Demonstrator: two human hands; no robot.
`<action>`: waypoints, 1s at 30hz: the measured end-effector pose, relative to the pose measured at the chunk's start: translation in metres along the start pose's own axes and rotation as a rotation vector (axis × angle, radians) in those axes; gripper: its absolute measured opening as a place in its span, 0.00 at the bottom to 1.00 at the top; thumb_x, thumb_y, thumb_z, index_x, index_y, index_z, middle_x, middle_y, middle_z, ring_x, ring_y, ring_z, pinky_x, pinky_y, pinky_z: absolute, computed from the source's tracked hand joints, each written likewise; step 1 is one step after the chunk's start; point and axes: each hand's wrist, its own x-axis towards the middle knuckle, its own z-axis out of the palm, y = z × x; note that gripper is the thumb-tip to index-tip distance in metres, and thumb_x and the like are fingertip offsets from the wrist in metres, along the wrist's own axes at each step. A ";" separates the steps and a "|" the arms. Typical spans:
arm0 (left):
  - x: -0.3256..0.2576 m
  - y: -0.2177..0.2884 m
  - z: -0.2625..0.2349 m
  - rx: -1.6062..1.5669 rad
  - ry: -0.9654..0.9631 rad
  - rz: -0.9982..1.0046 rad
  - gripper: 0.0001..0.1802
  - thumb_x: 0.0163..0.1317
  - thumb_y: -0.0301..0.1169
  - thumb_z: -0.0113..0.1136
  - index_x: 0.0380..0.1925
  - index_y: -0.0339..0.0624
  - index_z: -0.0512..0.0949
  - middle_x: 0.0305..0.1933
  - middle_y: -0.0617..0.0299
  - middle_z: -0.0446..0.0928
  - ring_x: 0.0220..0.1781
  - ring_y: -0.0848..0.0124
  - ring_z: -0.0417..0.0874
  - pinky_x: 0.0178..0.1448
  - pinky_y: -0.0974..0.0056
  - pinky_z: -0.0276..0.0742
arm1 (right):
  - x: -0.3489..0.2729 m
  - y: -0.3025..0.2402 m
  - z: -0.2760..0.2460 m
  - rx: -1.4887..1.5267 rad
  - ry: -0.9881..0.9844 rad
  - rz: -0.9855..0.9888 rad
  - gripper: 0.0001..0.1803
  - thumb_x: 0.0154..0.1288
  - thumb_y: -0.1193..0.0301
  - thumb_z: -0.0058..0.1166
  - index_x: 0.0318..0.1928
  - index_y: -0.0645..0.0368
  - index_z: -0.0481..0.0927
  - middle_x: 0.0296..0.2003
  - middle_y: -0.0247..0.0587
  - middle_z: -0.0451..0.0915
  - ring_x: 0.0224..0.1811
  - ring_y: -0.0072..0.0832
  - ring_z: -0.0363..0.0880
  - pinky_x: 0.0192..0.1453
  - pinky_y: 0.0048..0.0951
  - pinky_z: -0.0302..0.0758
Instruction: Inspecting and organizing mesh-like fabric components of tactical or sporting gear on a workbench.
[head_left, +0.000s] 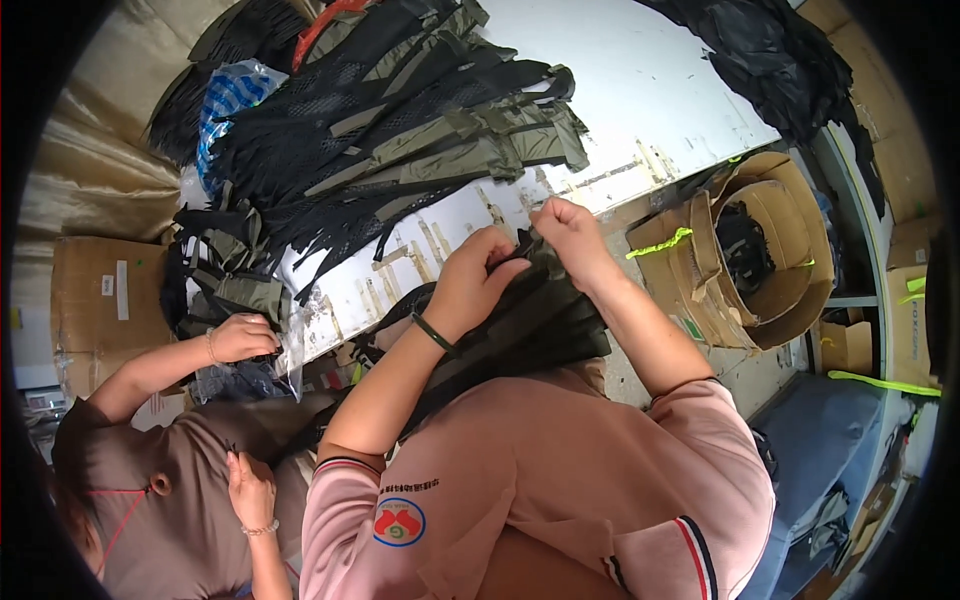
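My left hand, with a dark green bangle at the wrist, is closed on black fabric strips near the table's front edge. Just to its right, my right hand is closed in a pinch at the upper end of the same fabric. Below both hands, a bundle of black and dark olive fabric pieces hangs over my lap. What lies inside the curled fingers is mostly hidden.
Black mesh and olive fabric pieces cover much of the white table. Black material lies at its far right. An opened cardboard box stands right. A co-worker's hand is by a clear plastic bag at left.
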 end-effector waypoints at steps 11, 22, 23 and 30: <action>-0.020 -0.003 0.018 0.187 0.123 0.189 0.11 0.56 0.31 0.63 0.26 0.40 0.70 0.27 0.52 0.70 0.30 0.53 0.72 0.34 0.56 0.67 | -0.026 0.016 0.008 0.137 -0.064 0.241 0.11 0.63 0.76 0.51 0.22 0.59 0.71 0.20 0.27 0.71 0.21 0.14 0.67 0.25 0.19 0.65; 0.000 0.000 -0.034 -0.471 -0.031 -0.185 0.08 0.61 0.20 0.56 0.41 0.35 0.77 0.33 0.71 0.75 0.34 0.84 0.73 0.40 0.78 0.68 | -0.016 -0.011 -0.009 0.239 -0.455 0.259 0.14 0.70 0.71 0.48 0.52 0.64 0.75 0.40 0.33 0.79 0.40 0.21 0.75 0.46 0.26 0.72; 0.001 0.000 -0.034 -0.472 -0.010 -0.181 0.08 0.62 0.20 0.55 0.41 0.35 0.77 0.33 0.70 0.76 0.35 0.83 0.73 0.41 0.78 0.69 | -0.022 -0.009 -0.010 0.397 -0.529 0.370 0.17 0.70 0.71 0.47 0.57 0.64 0.72 0.43 0.34 0.78 0.42 0.22 0.75 0.49 0.28 0.73; -0.006 0.009 -0.032 -0.648 -0.102 -0.237 0.09 0.62 0.22 0.55 0.43 0.36 0.77 0.38 0.66 0.77 0.40 0.81 0.74 0.46 0.75 0.69 | -0.034 -0.003 -0.008 -0.042 -0.392 0.158 0.03 0.69 0.74 0.48 0.39 0.62 0.72 0.35 0.34 0.79 0.36 0.27 0.79 0.38 0.30 0.77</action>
